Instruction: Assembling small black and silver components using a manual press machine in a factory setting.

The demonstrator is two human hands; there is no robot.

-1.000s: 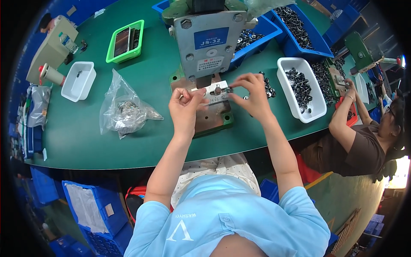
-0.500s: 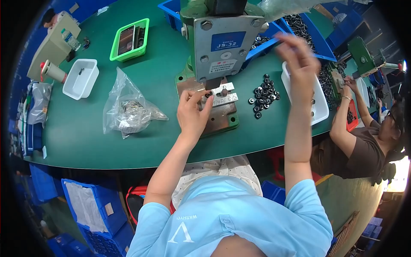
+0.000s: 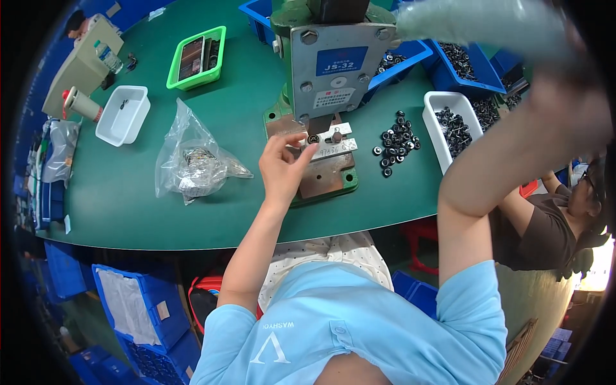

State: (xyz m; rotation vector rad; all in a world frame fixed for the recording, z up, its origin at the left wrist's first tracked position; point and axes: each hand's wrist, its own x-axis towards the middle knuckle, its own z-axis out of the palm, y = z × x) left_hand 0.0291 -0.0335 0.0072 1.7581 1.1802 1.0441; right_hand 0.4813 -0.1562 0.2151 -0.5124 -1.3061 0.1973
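A green hand press (image 3: pixel 330 70) stands at the middle of the table, its ram above a metal fixture (image 3: pixel 333 149). A small black round part (image 3: pixel 313 138) sits in the fixture under the ram. My left hand (image 3: pixel 282 163) is beside it, thumb and fingers apart, their tips right at the part; whether they touch it I cannot tell. At the upper right, my right hand (image 3: pixel 564 96) is raised and blurred, at the outer end of the plastic-wrapped press lever (image 3: pixel 475 24). Its fingers are smeared but appear closed round the lever. Loose black round parts (image 3: pixel 398 142) lie right of the press.
A white tray (image 3: pixel 433 138) of black parts and blue bins (image 3: pixel 478 86) stand at the right. Leftward are a plastic bag (image 3: pixel 199 170) of metal pieces, a white tray (image 3: pixel 131 119) and a green basket (image 3: pixel 199 80). A co-worker (image 3: pixel 545 224) sits at the right.
My right hand has swung up and right from above the white tray to the lever, which has come nearer in view. The left fingertips have drawn slightly away from the black part.
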